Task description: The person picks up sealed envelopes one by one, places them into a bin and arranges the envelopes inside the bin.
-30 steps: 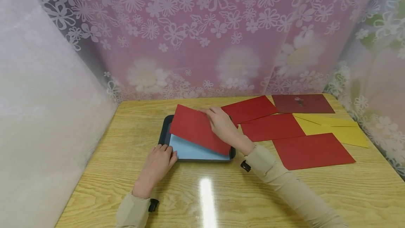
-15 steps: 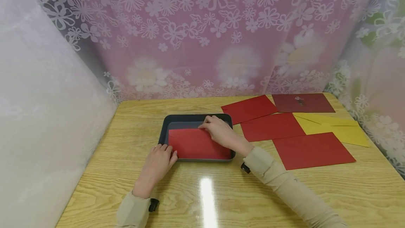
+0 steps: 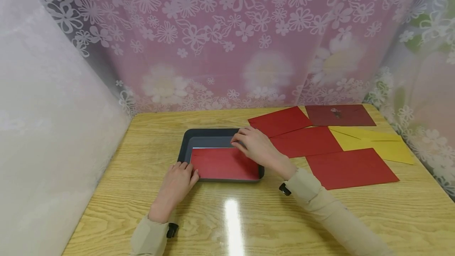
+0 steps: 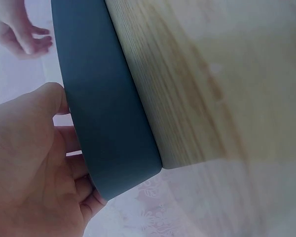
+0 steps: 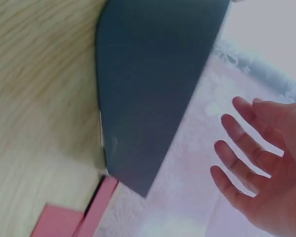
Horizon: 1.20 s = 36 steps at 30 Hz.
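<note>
A red envelope (image 3: 224, 164) lies flat in the front part of a dark grey tray (image 3: 204, 132), with a thin pale edge showing along its far side. My left hand (image 3: 176, 179) holds the tray's front left corner; in the left wrist view the fingers (image 4: 76, 165) hook over the rim. Above the right part of the tray, my right hand (image 3: 257, 147) hovers with loosely bent fingers and nothing in them. The right wrist view shows those fingers (image 5: 244, 175) spread and apart from the tray's side wall (image 5: 153, 94).
To the right of the tray, several red envelopes (image 3: 352, 169) lie partly overlapping. A yellow envelope (image 3: 384, 149) is among them, and a dark red one (image 3: 320, 118) with a small floral mark sits at the back. A flowered curtain (image 3: 227, 70) hangs behind the wooden table (image 3: 156, 137).
The red envelope came down from a tilt to lie flat in the tray, over a light blue sheet. My right hand let it go and moved slightly right. My left hand stayed put.
</note>
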Tool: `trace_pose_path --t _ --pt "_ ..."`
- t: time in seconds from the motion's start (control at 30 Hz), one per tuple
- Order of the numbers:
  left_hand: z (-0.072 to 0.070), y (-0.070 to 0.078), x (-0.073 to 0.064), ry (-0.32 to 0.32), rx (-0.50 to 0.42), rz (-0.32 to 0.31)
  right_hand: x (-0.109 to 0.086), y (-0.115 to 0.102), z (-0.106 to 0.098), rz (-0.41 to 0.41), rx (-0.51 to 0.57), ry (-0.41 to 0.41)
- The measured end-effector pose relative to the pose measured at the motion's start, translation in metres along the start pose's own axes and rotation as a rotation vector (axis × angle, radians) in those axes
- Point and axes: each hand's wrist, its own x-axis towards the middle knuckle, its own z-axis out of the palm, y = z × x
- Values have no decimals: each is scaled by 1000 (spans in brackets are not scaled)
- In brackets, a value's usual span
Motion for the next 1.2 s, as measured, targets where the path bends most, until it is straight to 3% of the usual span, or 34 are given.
trace_pose_path --t 0.33,0.53,0.7,0.9,1.03,1.2 --pt "-2 0 0 -27 -14 -18 -16 30 -23 30 -42 140" --pt "-4 0 0 -25 -18 -8 -28 58 -28 136 -73 125" --pt "-4 0 0 -14 -14 1 -39 85 -26 262 -60 14" --pt "-4 1 0 -12 -12 8 -54 109 -18 405 -80 -226" --pt "-4 1 0 -19 -15 5 -62 114 -16 454 -114 -366" --pt "-5 2 0 -16 -18 6 -68 114 -17 451 -143 -401"
